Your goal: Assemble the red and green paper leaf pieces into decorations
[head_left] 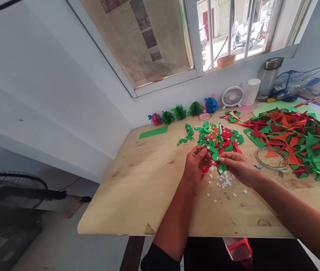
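Observation:
My left hand (pixel 196 162) pinches one end of a green paper cut-out (pixel 213 153) with small white squares on it. At the other end of the same cut-out, the thumb and fingers of my right hand (pixel 239 165) are closed on its edge. Some red paper (pixel 204 171) shows beneath my left fingers; whether that hand grips it I cannot tell. Just beyond both hands lies a pile of green, red and orange cut-outs (pixel 224 137), many with white squares. Loose white paper bits (pixel 226 180) are scattered on the table below my hands.
A large heap of paper scraps (pixel 292 139) covers the right side of the wooden table (pixel 137 188), with a tape roll (pixel 272 158) before it. Along the wall stand folded paper ornaments (pixel 180 112), a small white fan (pixel 232 96) and a glass bottle (pixel 269 79). A green strip (pixel 153 132) lies left.

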Demonstrator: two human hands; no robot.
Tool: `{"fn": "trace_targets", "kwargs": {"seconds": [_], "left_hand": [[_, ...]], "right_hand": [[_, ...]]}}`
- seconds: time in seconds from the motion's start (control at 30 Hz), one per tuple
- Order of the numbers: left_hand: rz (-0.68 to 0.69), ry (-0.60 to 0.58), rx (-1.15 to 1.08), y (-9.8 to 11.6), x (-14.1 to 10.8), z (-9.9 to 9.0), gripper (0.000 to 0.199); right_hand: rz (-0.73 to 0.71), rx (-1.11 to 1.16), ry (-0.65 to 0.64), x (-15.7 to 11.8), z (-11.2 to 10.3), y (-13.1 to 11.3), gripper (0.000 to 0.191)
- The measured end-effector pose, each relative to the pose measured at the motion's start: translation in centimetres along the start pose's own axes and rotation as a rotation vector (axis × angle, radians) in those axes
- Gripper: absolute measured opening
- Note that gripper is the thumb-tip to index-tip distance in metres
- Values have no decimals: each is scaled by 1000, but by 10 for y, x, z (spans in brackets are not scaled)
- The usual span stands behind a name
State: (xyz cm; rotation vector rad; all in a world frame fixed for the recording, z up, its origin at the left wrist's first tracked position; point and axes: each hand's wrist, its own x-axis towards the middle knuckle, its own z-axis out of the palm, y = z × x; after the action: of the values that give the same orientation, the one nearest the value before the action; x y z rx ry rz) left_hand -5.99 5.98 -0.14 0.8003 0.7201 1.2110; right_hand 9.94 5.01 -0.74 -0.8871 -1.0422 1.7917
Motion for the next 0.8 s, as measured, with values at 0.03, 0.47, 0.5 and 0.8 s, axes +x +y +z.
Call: {"fn": "trace_targets", "kwargs": {"seconds": [0.03,0.47,0.5,0.8], "left_hand": [[-14,10,24,0,0,0,29],[12,137,214,-7,0,7,28],[23,156,204,-8,0,7,28],[-8,136,266,-10,2,7,31]], "right_hand": [[-13,-15,16,0,0,0,21],[-104,-237,76,5,-1,4,33],[-107,-267,67,5,0,4,33],[-129,-303,177,4,6,-4,37]]}}
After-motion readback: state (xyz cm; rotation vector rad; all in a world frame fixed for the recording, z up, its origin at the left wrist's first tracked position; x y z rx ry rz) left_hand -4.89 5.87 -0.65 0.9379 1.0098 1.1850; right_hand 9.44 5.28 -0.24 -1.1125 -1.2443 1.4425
